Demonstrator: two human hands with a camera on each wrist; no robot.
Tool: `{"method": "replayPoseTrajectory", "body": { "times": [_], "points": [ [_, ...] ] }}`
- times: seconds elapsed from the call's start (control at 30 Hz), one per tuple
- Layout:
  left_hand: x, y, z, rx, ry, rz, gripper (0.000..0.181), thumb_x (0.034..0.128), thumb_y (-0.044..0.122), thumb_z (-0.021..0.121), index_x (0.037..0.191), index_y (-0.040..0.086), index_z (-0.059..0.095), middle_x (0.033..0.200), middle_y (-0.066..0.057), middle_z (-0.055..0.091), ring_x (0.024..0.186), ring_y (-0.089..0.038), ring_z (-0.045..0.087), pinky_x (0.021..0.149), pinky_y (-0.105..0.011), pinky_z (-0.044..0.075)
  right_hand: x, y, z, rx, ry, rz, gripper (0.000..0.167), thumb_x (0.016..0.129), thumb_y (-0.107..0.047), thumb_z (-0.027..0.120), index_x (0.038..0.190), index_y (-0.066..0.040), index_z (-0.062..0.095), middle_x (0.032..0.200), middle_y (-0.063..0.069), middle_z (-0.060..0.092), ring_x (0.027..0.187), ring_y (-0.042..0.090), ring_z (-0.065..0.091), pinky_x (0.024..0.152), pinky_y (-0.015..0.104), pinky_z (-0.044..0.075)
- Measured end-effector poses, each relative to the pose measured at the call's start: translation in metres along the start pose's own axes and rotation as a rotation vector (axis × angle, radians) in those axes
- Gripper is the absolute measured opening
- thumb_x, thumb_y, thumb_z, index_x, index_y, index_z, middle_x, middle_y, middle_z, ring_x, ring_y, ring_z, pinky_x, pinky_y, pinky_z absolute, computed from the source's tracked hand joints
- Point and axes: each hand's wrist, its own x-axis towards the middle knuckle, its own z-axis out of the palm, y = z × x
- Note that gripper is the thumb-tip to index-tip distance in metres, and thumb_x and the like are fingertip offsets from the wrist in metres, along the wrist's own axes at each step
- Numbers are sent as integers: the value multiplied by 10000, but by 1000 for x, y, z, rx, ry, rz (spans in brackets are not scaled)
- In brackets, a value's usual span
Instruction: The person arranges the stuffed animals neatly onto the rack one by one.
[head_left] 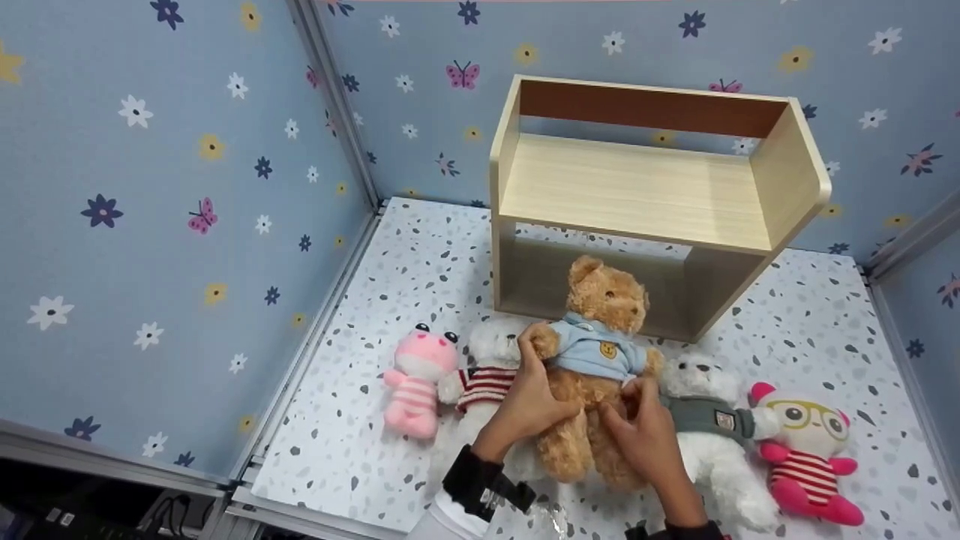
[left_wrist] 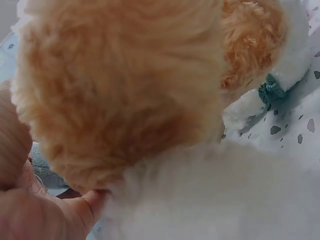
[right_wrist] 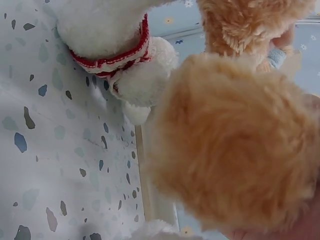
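Note:
A brown teddy bear in a light blue hoodie is held upright between both hands, in front of the wooden shelf. The left hand grips its side, fingers by the bear's arm and thumb at the belly. The right hand pinches the opposite side near the hip and leg. Brown fur fills much of the left wrist view, with the left hand at its lower edge. In the right wrist view a furry brown part hides most of the right hand.
A two-tier wooden shelf stands at the back. Left of the bear lie a pink plush and a white bear in red stripes; right, a white bear in green and a plush with yellow glasses.

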Motion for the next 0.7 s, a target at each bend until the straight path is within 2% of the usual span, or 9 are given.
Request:
{"method": "replayPoseTrajectory", "body": {
  "times": [0.13,0.37,0.53,0.7],
  "points": [
    [-1,0,0,-24,3,-28,1196,633,33,810,1542,215,54,1550,-248,346,1431,-351,419,1171,-459,376,-1,-1,-1,24,-22,14,313,932,-148,731,1092,-96,466,847,68,543,783,166,505,691,262,412],
    [-3,-2,-3,-57,12,-41,1171,638,64,805,1530,263,72,1554,-224,350,1439,-337,411,1173,-471,363,-2,-3,-3,86,-42,40,273,950,-136,710,1121,-92,502,909,78,621,832,146,574,727,244,469],
    [-2,-3,-6,-108,20,-30,1146,629,61,784,1513,284,89,1533,-204,365,1392,-349,449,1124,-475,411,0,-4,-4,169,-65,93,264,965,-164,706,1148,-86,532,1026,101,673,914,132,635,786,229,513],
    [-2,-4,-7,-126,20,-13,1139,623,55,761,1512,275,85,1528,-203,366,1370,-365,463,1101,-469,434,0,-5,-5,249,-88,132,316,978,-189,696,1206,-73,509,1188,122,643,1043,144,641,838,219,521]
  ]
}}
